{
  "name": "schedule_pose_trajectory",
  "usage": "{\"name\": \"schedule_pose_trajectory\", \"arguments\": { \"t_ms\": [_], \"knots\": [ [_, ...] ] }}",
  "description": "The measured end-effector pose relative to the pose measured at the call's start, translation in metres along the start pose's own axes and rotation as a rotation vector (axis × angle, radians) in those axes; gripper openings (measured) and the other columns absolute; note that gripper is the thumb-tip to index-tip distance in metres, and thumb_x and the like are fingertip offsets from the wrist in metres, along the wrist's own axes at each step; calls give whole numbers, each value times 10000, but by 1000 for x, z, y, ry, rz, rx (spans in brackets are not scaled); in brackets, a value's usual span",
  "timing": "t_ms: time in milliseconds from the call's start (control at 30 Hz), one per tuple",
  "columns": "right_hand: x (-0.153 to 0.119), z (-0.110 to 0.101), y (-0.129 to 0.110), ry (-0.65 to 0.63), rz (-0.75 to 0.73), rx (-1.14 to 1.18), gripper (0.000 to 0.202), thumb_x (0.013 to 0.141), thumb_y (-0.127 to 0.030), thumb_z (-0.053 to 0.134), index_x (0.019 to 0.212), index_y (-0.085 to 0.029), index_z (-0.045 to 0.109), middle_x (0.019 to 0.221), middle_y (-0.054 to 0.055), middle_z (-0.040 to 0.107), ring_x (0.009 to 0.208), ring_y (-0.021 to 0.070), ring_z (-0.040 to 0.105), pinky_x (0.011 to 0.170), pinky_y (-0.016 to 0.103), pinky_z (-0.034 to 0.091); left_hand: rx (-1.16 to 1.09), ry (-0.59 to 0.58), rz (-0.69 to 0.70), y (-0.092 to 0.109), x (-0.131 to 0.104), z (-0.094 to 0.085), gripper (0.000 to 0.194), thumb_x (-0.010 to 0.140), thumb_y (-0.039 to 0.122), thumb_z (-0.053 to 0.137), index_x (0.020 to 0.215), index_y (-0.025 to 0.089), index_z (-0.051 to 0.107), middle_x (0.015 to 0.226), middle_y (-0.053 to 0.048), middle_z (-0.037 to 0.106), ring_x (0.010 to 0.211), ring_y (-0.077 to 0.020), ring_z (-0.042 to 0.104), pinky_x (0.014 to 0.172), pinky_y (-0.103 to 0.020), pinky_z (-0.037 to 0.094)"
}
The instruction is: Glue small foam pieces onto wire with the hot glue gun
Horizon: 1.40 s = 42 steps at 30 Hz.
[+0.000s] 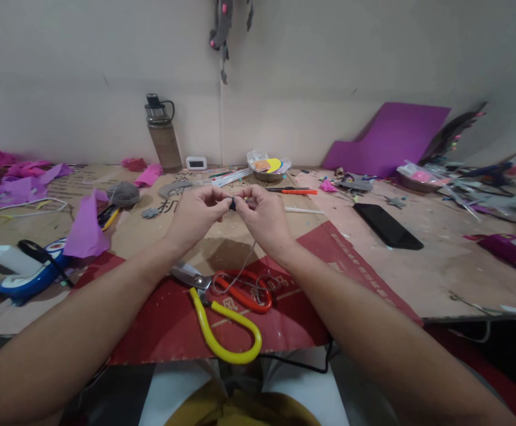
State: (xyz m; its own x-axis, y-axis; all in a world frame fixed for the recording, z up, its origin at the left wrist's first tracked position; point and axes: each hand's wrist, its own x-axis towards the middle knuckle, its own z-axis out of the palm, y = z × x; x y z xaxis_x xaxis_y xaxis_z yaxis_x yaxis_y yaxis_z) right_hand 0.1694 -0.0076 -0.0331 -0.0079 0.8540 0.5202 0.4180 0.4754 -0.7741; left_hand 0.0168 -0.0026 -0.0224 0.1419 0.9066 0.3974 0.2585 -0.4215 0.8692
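Note:
My left hand (198,216) and my right hand (267,219) meet above the middle of the work surface, with thumbs and fingertips pinched together. Between them is a small dark piece (232,205), mostly covered by the fingers, so its kind is unclear. A thin grey yarn (245,261) hangs from near my right hand down to the scissors (202,283). The scissors lie partly open on a red printed sheet (151,319), one handle yellow and the other red. Left of my left hand are a grey scalloped cutout (150,213) and a grey crescent-shaped piece (173,188).
A ball of grey yarn (123,194) and purple sheets (87,228) lie left. A water bottle (164,139), a small clock (196,163) and a bowl (272,173) stand by the wall. A black phone (387,226) lies right, near an orange-handled tool (300,191).

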Motion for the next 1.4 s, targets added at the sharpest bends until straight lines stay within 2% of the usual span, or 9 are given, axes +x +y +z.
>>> {"name": "schedule_pose_trajectory", "arguments": {
  "t_ms": [167, 267, 433, 600, 733, 933, 1200, 1400],
  "knots": [
    [3, -2, 6, -11, 12, -27, 119, 830, -285, 543, 779, -182, 575, 608, -24, 559, 532, 97, 465, 531, 236, 310, -31, -170, -20, -1, 4, -5, 216, 793, 362, 660, 840, 155, 696, 614, 0, 618, 487, -81, 467, 487, -223, 374],
    [3, -2, 8, -17, 14, -44, 106, 831, -265, 538, 771, -183, 565, 613, -23, 556, 537, 96, 467, 536, 238, 311, -65, -201, -38, 1, 5, -7, 247, 812, 393, 638, 810, 153, 697, 635, -18, 640, 508, -88, 497, 501, -221, 402],
    [1, -1, 7, -52, -2, -40, 120, 845, -270, 549, 775, -176, 572, 651, -12, 577, 561, 99, 480, 558, 241, 332, 90, -151, -54, 7, 4, -8, 189, 789, 340, 661, 777, 155, 692, 602, -5, 639, 473, -73, 485, 461, -199, 372],
    [0, -4, 9, -46, -62, -64, 114, 848, -267, 585, 892, -175, 634, 744, 14, 647, 659, 131, 544, 631, 258, 380, 234, -94, 23, 13, 2, -8, 120, 790, 254, 628, 765, 155, 692, 576, 3, 635, 459, -69, 495, 458, -188, 371],
    [0, -4, 9, -68, -86, -89, 124, 857, -275, 569, 857, -180, 649, 795, 35, 680, 703, 148, 580, 666, 274, 406, 308, -80, 56, 16, 0, -7, 105, 780, 227, 612, 746, 154, 680, 586, 6, 638, 472, -73, 499, 467, -189, 373],
    [-1, 0, 7, -86, -49, -109, 93, 828, -259, 570, 786, -186, 610, 700, 11, 622, 609, 131, 535, 602, 264, 365, 450, -65, 228, 11, 2, -8, 78, 728, 185, 603, 685, 159, 662, 626, 9, 637, 574, -89, 510, 563, -212, 379],
    [0, -1, 10, -138, -26, -6, 121, 849, -280, 588, 935, -195, 581, 550, -76, 401, 507, 100, 363, 521, 248, 263, 231, -43, 6, 1, 5, -11, 79, 714, 226, 589, 699, 163, 635, 555, 30, 549, 508, -86, 446, 496, -214, 326],
    [0, 3, 13, -131, -31, 33, 102, 847, -279, 571, 894, -191, 593, 553, -71, 409, 512, 97, 355, 521, 250, 256, 112, -20, -44, -3, 5, -7, 80, 709, 237, 600, 698, 164, 632, 527, 35, 521, 472, -76, 418, 463, -209, 306]
  ]
}}
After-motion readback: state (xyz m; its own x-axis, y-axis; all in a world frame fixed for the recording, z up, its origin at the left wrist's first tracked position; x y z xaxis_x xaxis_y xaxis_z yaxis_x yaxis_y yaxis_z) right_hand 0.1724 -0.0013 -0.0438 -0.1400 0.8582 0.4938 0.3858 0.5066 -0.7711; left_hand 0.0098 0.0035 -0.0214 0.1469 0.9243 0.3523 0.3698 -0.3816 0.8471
